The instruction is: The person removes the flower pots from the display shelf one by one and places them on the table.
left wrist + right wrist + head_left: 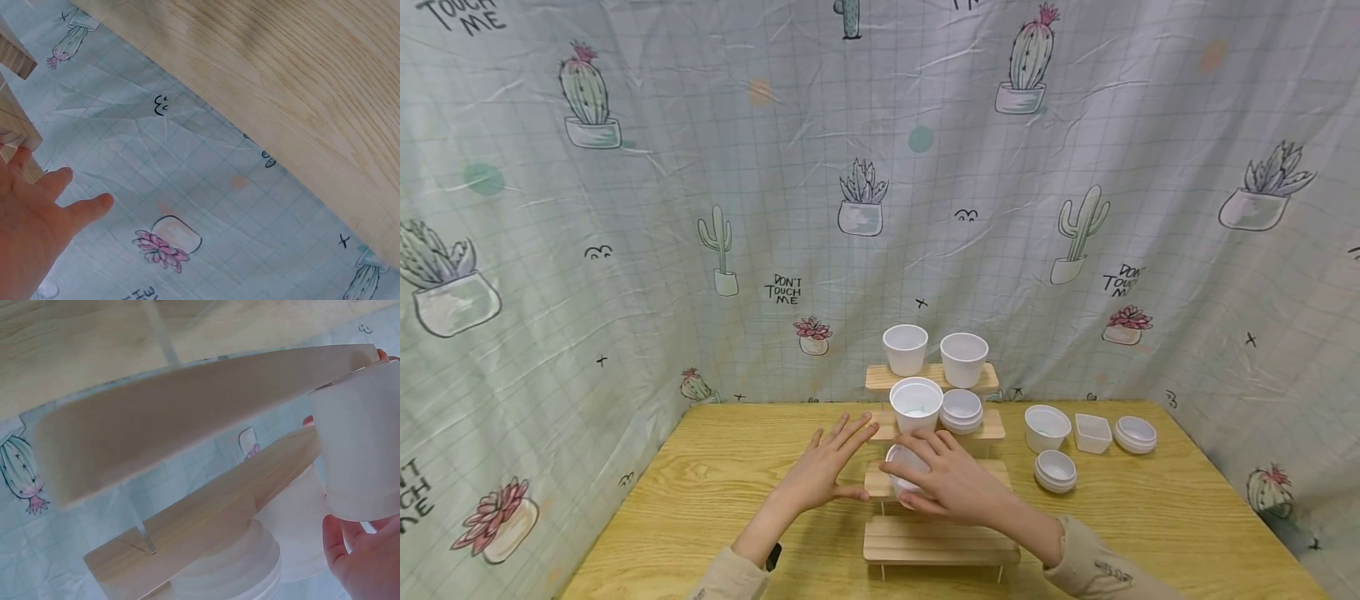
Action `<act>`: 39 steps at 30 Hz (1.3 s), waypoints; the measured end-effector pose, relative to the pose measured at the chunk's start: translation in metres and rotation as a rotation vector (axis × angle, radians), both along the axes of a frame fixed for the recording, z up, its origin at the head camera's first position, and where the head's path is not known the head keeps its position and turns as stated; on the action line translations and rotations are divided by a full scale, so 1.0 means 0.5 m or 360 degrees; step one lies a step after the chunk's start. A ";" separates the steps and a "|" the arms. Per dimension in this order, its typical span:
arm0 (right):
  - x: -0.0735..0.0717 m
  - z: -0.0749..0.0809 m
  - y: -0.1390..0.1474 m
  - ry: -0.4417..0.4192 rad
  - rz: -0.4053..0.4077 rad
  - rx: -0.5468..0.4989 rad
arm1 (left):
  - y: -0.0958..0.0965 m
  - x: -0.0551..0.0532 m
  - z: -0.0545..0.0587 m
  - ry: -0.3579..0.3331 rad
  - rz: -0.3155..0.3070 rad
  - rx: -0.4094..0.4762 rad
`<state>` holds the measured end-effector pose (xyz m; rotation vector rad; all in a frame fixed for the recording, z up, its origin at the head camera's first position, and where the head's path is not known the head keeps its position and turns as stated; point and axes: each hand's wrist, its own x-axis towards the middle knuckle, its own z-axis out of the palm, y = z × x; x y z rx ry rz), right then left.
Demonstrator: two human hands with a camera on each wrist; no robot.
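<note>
A white plastic flowerpot stands at the left of the second tier from the front of a stepped wooden stand. My right hand grips it, thumb on the near side and fingers across its top; the hand partly hides it. In the right wrist view the pot is at the shelf board, with my fingertips on it. My left hand, fingers spread, is beside the stand's left side. In the left wrist view that hand reaches the end of a wooden tier and holds nothing.
Two white pots stand on the top tier. Below them are a taller pot and a low round one. Right of the stand, several white pots, one of them square, sit on the wooden table. A patterned curtain surrounds the table.
</note>
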<state>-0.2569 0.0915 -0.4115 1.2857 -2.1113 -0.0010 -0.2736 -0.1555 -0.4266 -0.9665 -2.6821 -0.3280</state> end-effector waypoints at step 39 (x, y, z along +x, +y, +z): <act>0.008 0.000 0.065 0.0060 -0.0024 -0.0121 | 0.001 -0.003 -0.002 -0.0013 0.0006 0.0017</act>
